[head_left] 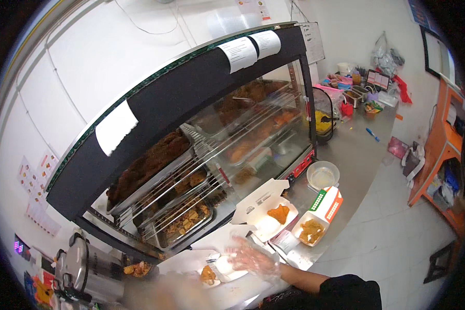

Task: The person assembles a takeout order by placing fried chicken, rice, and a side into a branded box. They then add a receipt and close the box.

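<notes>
My right hand (253, 258), in a clear plastic glove, reaches in from the lower right with its fingers stretched out. It hovers at an open white takeaway box (183, 261) that holds a piece of fried chicken (208, 275) and a white mound (225, 265), probably rice. Whether the fingertips touch the mound is hard to see. Smeared by motion, my left hand (173, 294) is low in front of that box. Farther right, a second open box (266, 235) has fried chicken (278, 214) and a similar white mound. Beside it, an orange-and-green carton (311, 232) contains fried pieces.
A glass-fronted warming cabinet (217, 139) with trays of fried food stands behind the boxes. At left is a metal pressure cooker (88, 268). A clear round tub (323, 175) and a blue marker (372, 135) sit on the steel counter (354, 147). Orange shelving (434, 155) stands at right.
</notes>
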A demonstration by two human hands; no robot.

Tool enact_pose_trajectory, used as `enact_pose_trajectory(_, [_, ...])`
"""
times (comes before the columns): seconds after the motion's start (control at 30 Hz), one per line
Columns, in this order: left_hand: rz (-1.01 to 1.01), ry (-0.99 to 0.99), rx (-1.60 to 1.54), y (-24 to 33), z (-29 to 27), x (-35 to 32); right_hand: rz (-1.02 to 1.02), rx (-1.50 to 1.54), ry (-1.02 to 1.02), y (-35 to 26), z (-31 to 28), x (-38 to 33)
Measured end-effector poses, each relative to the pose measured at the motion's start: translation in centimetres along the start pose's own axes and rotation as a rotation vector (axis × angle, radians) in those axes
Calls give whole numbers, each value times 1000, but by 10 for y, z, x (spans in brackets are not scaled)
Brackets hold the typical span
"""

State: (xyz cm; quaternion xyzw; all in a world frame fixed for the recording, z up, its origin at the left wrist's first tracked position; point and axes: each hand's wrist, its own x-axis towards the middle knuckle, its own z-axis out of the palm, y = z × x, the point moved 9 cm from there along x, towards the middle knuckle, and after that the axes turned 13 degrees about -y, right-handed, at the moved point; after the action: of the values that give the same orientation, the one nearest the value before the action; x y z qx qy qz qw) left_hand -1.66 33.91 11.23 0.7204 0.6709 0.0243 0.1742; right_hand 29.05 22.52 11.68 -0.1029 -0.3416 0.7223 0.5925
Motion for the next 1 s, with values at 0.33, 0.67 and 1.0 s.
enact_pose_trajectory(0.33, [635,511,-126,73,-53,-118,-450,-101,300,68,75,111])
enact_pose_trajectory(0.67, [666,1245,-340,-70,-134,-60,-276,-938,-365,167,211,135])
enact_pose_trajectory(1.0, [-730,991,-868,-342,-77,110,-6,-990,972,67,-55,-136])
